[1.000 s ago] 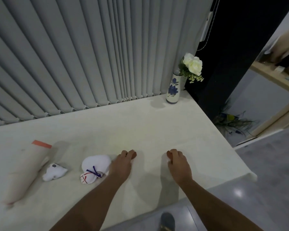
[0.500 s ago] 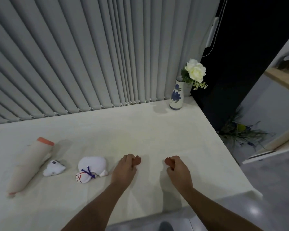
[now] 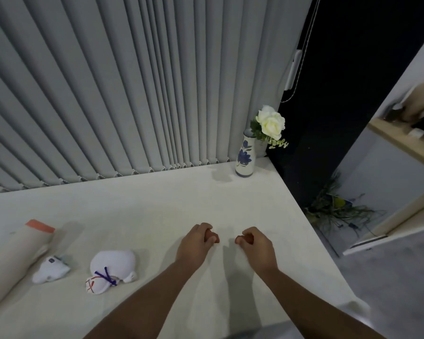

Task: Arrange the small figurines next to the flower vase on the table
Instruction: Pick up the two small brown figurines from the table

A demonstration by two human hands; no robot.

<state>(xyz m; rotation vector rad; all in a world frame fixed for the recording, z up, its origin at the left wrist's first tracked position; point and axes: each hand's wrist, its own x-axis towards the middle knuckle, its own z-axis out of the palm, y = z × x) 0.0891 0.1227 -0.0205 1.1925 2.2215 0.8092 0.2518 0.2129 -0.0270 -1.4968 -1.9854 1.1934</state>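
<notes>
A white vase with blue flowers holding a white rose stands at the table's far right corner. Two small white figurines lie at the near left: a larger one with a purple bow and a smaller one. My left hand rests on the white table with fingers curled in and nothing in it, a little right of the larger figurine. My right hand lies close beside it, also curled and holding nothing.
A long cream roll with an orange end lies at the far left beside the smaller figurine. Grey vertical blinds hang behind the table. The table's right edge drops to the floor, where a plant lies.
Both hands have curled their fingers into loose fists and drawn closer together. The view has tilted up a little. The figurines and vase have not moved.
</notes>
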